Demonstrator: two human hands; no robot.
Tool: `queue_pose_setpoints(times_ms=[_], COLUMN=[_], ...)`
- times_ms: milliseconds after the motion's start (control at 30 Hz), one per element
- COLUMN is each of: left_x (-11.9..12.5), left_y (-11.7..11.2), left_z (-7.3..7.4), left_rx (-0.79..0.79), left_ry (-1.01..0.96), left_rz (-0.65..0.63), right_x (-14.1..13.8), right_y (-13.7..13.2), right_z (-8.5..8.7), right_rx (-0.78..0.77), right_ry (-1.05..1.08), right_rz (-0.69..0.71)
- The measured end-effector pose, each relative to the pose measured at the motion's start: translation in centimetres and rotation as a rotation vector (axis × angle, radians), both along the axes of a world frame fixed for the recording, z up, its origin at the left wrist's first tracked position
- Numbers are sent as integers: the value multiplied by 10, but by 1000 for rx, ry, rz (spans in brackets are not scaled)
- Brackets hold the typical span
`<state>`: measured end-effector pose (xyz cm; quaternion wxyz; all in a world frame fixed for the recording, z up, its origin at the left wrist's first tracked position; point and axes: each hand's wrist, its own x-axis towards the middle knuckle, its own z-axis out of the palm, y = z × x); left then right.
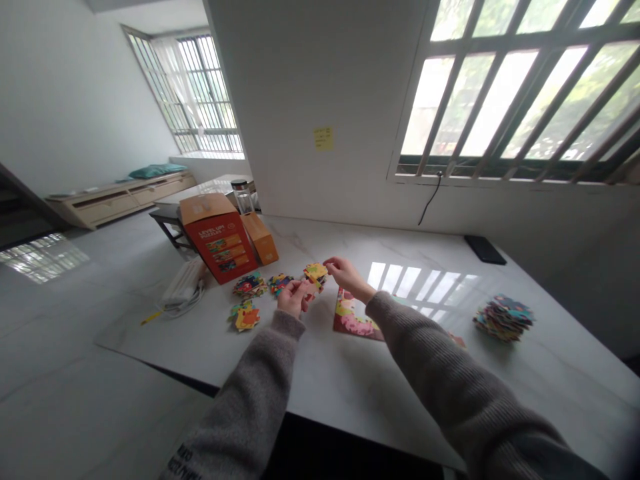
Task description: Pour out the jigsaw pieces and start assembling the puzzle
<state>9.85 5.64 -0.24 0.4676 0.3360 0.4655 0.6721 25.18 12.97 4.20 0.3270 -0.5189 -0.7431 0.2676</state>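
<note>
My left hand (294, 297) is closed in a pinch on a pinkish puzzle piece (311, 289), just in front of a pile of puzzle pieces (316, 271) with a yellow one on top. At the right edge of that pile, my right hand (345, 275) has its thumb and fingertips pressed together; whatever is between them is too small to make out. Below my right wrist lies a partly assembled puzzle (356, 323) with pink and yellow parts along a dark red border. My right forearm hides much of it.
More piles of pieces lie left: one dark (250, 285), one blue (281, 285), one orange-yellow (246, 317). Behind them stand a red puzzle box (220, 240) and an orange box (261, 239). A power strip (184, 285), a tall stack of pieces (505, 318) and a phone (484, 250) also occupy the table.
</note>
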Motion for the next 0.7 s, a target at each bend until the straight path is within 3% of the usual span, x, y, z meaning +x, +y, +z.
queue_pose_setpoints(times_ms=[167, 267, 400, 567, 700], left_x=[9, 11, 10, 8, 10], left_y=[-8, -11, -11, -8, -10], left_z=[6, 5, 1, 0, 0], left_rx=[-18, -6, 50, 64, 74], left_ry=[96, 149, 157, 91, 181], left_rz=[-222, -328, -359, -299, -304], right_x=[31, 43, 57, 90, 117], right_y=[-42, -61, -74, -76, -79], right_z=[4, -2, -7, -11, -26], right_rx=[-54, -23, -18, -52, -34], right_ry=[163, 170, 194, 270, 143], right_rz=[374, 447, 363, 116, -18])
